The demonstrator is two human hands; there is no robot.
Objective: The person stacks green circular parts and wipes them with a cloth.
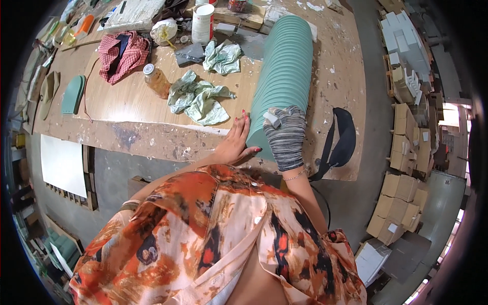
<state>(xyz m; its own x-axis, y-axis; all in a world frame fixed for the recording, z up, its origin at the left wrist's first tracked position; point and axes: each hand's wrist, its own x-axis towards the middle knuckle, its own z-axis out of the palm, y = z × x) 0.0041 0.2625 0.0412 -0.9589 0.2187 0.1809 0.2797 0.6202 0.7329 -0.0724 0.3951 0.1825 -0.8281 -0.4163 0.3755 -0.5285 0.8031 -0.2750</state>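
Note:
A long green ribbed, half-round piece (285, 66) lies lengthwise on the worktable, its near end close to the table's front edge. My right hand (285, 138), in a grey striped knitted glove, rests on top of that near end. Its fingers are curled on a small whitish block (272, 119), whose exact kind I cannot make out. Bare and with red nails, my left hand (235, 143) lies flat with fingers stretched on the tabletop, against the left side of the ribbed piece.
Left of my hands are crumpled pale cloths (201, 99), a glass jar (156, 81) and a red checked cloth (122, 56). A white tub (203, 24) stands farther back. A black strapped item (339, 140) lies at right. Cardboard boxes (399, 203) line the floor beyond.

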